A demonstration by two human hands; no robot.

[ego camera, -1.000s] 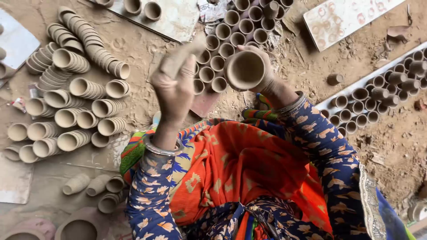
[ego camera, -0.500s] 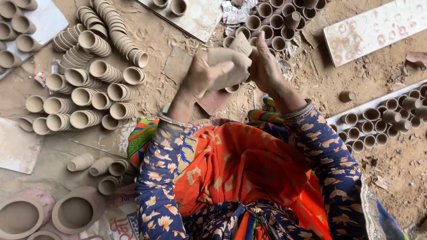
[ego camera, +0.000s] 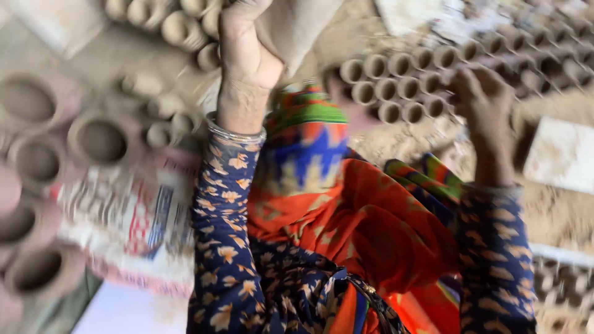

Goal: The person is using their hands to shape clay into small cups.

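Note:
My left hand [ego camera: 244,59] is raised near the top of the view, closed around a grey-brown clay cup [ego camera: 297,28] whose upper part is cut off by the frame edge. My right hand [ego camera: 482,102] reaches out to the right with its fingers curled, right at a cluster of small clay cups [ego camera: 396,86] standing on the dirt ground. Motion blur hides whether those fingers hold anything. Both arms wear dark blue flowered sleeves, with orange patterned cloth [ego camera: 346,210] over my lap between them.
Larger round clay pots [ego camera: 99,141] stand at the left, with a printed paper sheet [ego camera: 133,216] below them. More small cups [ego camera: 176,25] lie at the top left. A pale flat slab [ego camera: 563,154] lies at the right, with another row of cups [ego camera: 563,284] below it.
The view has swung and closed in. My hands, together on the cup before, have parted: the left keeps the cup up high, the right has gone out to the cups on the ground.

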